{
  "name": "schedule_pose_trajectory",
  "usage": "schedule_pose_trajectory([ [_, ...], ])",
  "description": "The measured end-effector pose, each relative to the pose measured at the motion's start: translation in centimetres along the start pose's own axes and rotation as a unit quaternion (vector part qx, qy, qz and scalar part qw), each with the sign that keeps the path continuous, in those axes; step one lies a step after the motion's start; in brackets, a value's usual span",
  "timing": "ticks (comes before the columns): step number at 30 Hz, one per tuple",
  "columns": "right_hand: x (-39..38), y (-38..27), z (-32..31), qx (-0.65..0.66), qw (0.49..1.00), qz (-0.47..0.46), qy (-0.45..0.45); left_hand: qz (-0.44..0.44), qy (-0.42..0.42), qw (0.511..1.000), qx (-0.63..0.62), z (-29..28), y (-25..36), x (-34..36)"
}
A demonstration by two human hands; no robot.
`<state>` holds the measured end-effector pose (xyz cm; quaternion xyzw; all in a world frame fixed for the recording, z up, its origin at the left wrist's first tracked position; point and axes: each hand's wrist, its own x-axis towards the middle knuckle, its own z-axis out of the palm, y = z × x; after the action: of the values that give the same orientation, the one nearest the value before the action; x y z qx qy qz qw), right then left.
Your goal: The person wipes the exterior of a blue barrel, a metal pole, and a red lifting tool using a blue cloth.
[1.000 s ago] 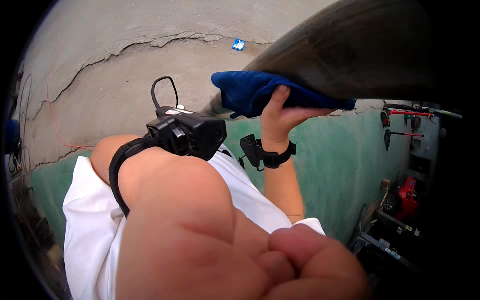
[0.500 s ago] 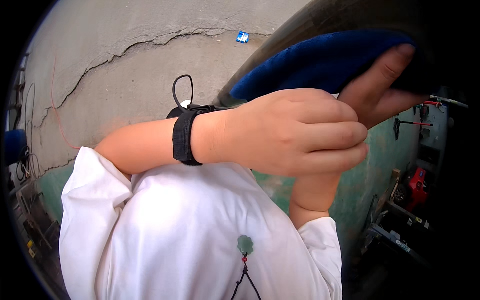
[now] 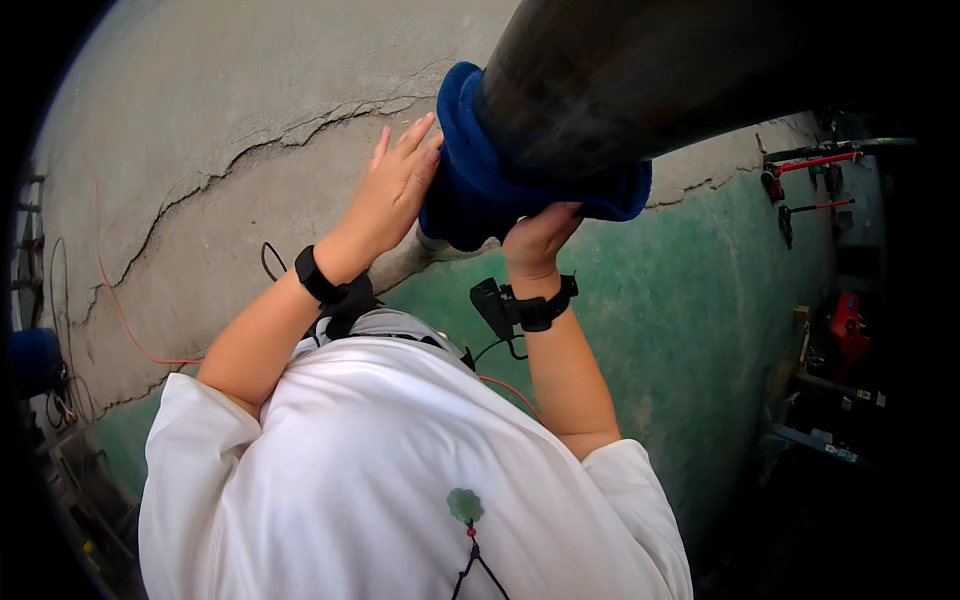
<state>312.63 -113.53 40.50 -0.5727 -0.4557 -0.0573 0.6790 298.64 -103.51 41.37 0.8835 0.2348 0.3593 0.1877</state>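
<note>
A thick dark cylinder like a post or pipe (image 3: 600, 80) leans in from the upper right. A fuzzy blue cloth (image 3: 470, 185) is wrapped around it, its edges flaring outward. My left hand (image 3: 395, 185) is open, fingers stretched out, with its fingertips against the left side of the cloth. At the cloth's near lower edge, my right hand (image 3: 540, 238) grips it; the thumb shows and the other fingers are hidden behind the fabric. Each wrist has a black strap, and a small black box (image 3: 492, 308) hangs at the right one.
Cracked grey concrete (image 3: 230, 80) spreads to the left, with green-painted floor (image 3: 670, 310) to the right. A thin red cord (image 3: 120, 310) lies at left. Red-handled tools (image 3: 820, 163) and a red machine (image 3: 847, 325) are at the far right. A blue container (image 3: 35, 362) stands far left.
My hands, crossed before with the left over the right wrist, are now apart on either side of the cloth. The cloth now shows wrapped around the cylinder, which stands farther up in view.
</note>
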Motion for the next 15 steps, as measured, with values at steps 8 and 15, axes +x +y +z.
schedule_pose_trajectory([
  [8, -1.5, 2.3, -0.6, -0.059, 0.995, -0.073, -0.031, -0.067, 0.05, 0.935, -0.343, 0.4, 2.2, 1.2],
  [15, 14.5, -8.9, -0.6, 0.251, 0.95, -0.155, -0.102, 0.133, 0.104, 0.986, -0.007, -7.3, 5.5, 7.4],
])
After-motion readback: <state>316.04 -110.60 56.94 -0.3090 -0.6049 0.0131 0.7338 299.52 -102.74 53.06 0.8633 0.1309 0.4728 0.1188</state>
